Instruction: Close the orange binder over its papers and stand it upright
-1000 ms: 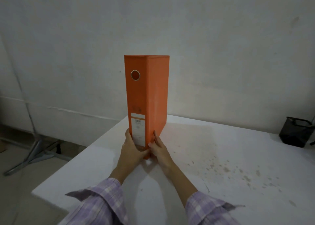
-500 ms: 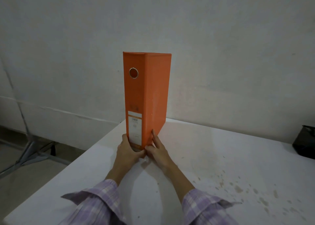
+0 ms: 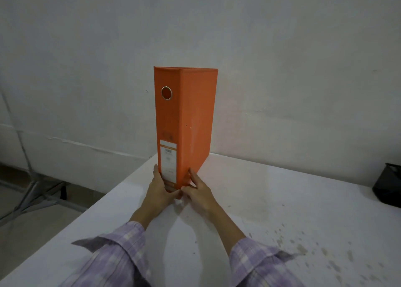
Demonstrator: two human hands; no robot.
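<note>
Head view: two hands, left hand [image 3: 156,191] and right hand [image 3: 198,192], clasp one orange binder [image 3: 186,121].

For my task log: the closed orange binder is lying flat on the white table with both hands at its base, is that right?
Not quite: the orange binder stands upright, not flat. The head view shows it closed on the white table, left hand and right hand at its base.

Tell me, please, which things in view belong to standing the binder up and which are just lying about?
Part of the job: orange binder, upright on the white table; left hand and right hand at its base.

Just lying about: black container at the table's right edge; metal stand legs on the floor.
</note>
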